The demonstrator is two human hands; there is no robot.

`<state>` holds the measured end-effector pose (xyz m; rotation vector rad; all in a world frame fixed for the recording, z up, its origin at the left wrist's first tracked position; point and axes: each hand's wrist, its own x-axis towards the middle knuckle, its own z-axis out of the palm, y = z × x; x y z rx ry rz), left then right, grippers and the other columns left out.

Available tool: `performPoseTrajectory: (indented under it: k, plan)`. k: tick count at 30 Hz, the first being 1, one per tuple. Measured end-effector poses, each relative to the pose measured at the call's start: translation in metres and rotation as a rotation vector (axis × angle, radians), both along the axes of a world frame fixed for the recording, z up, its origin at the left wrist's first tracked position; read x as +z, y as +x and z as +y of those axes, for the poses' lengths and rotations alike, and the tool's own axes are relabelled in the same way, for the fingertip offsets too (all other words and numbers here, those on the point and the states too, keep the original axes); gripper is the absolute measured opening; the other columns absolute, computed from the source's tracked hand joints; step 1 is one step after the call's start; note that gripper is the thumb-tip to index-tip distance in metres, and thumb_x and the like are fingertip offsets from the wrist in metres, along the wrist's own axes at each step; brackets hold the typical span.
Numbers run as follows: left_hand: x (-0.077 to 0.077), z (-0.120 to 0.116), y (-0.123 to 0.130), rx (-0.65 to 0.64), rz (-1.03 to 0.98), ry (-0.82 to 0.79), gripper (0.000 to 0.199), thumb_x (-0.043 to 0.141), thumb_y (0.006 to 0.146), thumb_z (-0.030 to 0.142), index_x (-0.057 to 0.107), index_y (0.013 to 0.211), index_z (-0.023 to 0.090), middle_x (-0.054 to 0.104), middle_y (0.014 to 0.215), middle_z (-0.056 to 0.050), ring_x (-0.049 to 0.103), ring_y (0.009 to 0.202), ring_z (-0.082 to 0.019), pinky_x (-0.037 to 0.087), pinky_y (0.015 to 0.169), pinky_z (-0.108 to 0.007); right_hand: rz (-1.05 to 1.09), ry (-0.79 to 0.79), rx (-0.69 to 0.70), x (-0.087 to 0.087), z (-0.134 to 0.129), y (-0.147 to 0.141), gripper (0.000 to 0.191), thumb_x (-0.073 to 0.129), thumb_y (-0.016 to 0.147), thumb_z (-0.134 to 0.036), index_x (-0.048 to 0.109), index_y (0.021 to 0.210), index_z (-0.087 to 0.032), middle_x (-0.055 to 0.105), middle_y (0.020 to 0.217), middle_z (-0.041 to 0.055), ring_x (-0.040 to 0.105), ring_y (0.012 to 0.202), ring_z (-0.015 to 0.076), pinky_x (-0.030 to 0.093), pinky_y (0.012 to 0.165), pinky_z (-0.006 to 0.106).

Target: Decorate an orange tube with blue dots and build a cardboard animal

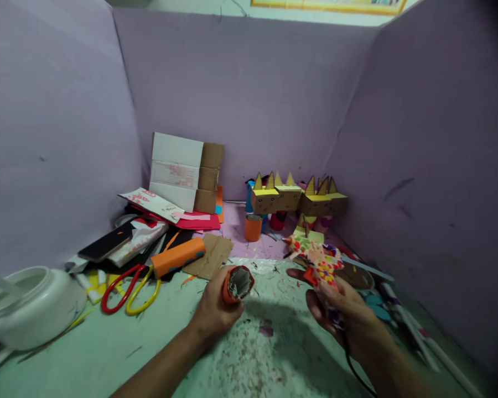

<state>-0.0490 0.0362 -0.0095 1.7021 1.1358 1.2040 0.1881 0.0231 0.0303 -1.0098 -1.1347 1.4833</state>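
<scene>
My left hand (213, 307) is wrapped round a short orange cardboard tube (229, 290). The tube's open end faces up towards me, with a ragged greyish lining inside. To the right, my right hand (351, 309) grips a hot glue gun (321, 255) covered in a colourful flower pattern. Its orange nozzle points left and away from me, and a dark cord runs down past my wrist. An open gap separates the glue gun from the tube. Beyond my left hand lies a piece of brown cardboard (216, 254).
Red-and-yellow-handled scissors (143, 298) and a longer orange roll (178, 257) lie at left, near a white pot (37, 309). Cardboard boxes with pointed spikes (276, 200) and a small orange tube (253, 228) stand at the back. Purple walls (240, 99) enclose the table.
</scene>
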Motion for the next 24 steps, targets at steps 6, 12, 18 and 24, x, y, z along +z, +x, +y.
performPoseTrajectory:
  k: [6, 12, 18, 24]
  plan:
    - [-0.002, 0.004, -0.003, 0.041, 0.029, 0.008, 0.038, 0.06, 0.062, 0.015, 0.055, 0.1, 0.016, 0.064, 0.093, -0.005, 0.059, 0.089, -0.022, 0.047, 0.081, -0.032, -0.176, 0.05, 0.042, -0.002, 0.0, -0.013, 0.052, 0.074, 0.065, -0.055, 0.062, 0.097, -0.017, 0.049, 0.053, -0.0035, 0.032, 0.04, 0.0066, 0.021, 0.038, 0.02]
    - [-0.005, 0.005, -0.002, 0.056, 0.048, 0.018, 0.043, 0.056, 0.061, 0.01, 0.054, 0.103, 0.017, 0.062, 0.095, -0.005, 0.058, 0.088, -0.021, 0.046, 0.081, -0.031, -0.233, 0.109, 0.025, -0.017, -0.017, -0.009, 0.046, 0.062, 0.075, -0.06, 0.065, 0.087, -0.016, 0.037, 0.054, -0.0052, 0.027, 0.043, 0.0076, 0.021, 0.041, 0.023]
    - [-0.006, 0.004, -0.002, 0.034, 0.044, 0.011, 0.046, 0.054, 0.06, 0.006, 0.054, 0.105, 0.017, 0.064, 0.096, -0.005, 0.059, 0.089, -0.021, 0.046, 0.082, -0.031, -0.425, 0.208, 0.092, -0.02, -0.015, 0.0, 0.04, 0.058, 0.08, -0.057, 0.068, 0.089, -0.02, 0.039, 0.053, -0.0033, 0.032, 0.044, 0.0108, 0.027, 0.039, 0.023]
    - [-0.003, 0.004, -0.001, 0.06, 0.061, 0.037, 0.038, 0.053, 0.06, 0.005, 0.055, 0.096, 0.017, 0.063, 0.09, -0.004, 0.059, 0.084, -0.02, 0.047, 0.078, -0.029, -0.575, 0.367, 0.121, -0.017, -0.013, 0.001, 0.033, 0.057, 0.082, -0.053, 0.07, 0.088, -0.023, 0.06, 0.073, 0.0041, 0.054, 0.066, 0.0198, 0.046, 0.06, 0.03]
